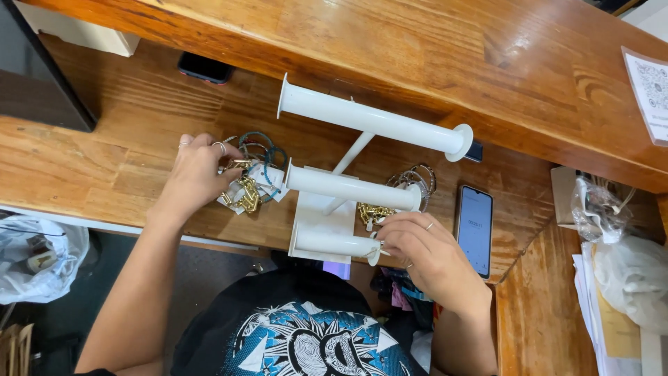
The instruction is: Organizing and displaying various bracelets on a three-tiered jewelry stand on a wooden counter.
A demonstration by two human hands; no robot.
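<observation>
A white three-tier bracelet display stand [348, 188] stands on the wooden counter [104, 160]. My left hand [198, 170] rests on a pile of bracelets [254, 170] left of the stand, its fingers on a gold chain bracelet [247, 195] with white tags. My right hand [421, 247] is at the right end of the lowest bar [334, 244], fingers pinched on a gold chain bracelet [372, 212] hanging near the middle bar. Thin silver bangles [417, 177] lie behind that bar's end.
A phone [475, 230] with a lit screen lies right of my right hand. A dark phone [204, 68] sits under the raised wooden shelf [417, 49]. Plastic bags and papers [619, 264] fill the right side. A bag [38, 257] hangs lower left.
</observation>
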